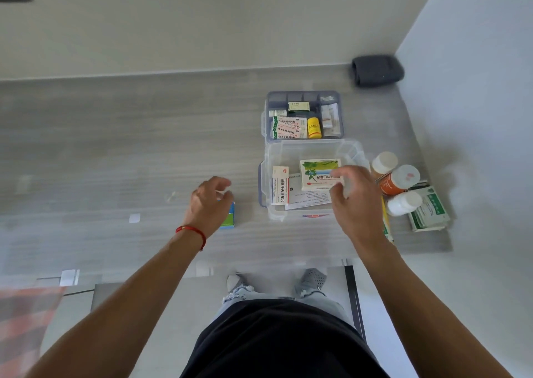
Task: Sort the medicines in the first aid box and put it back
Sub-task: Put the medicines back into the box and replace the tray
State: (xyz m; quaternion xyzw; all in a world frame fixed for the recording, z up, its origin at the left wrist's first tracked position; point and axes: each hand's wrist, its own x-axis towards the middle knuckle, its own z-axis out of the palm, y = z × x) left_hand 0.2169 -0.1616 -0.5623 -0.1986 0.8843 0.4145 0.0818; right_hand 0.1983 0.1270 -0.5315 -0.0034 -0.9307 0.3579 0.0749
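The clear plastic first aid box [313, 147] stands open on the grey table. Inside it lie a green-and-white medicine carton [317, 170], a white carton with red print [279, 186] and a paper leaflet [307, 198]. My right hand [353, 196] hovers over the box's right side, fingers spread, fingertips at the green carton's edge. My left hand [209, 204] hangs loosely curled left of the box, above a small blue-and-green carton [229, 217] lying flat on the table. Behind the box sits its compartment tray [342, 112] with red-and-white packs [288, 128] and a yellow bottle [313, 127].
Right of the box stand a white-capped bottle [385, 162], an orange bottle [399, 180] and a white bottle [403, 203], beside a stack of green sachets [429, 213]. A dark grey pouch [376, 70] lies at the back corner. A wall runs along the right.
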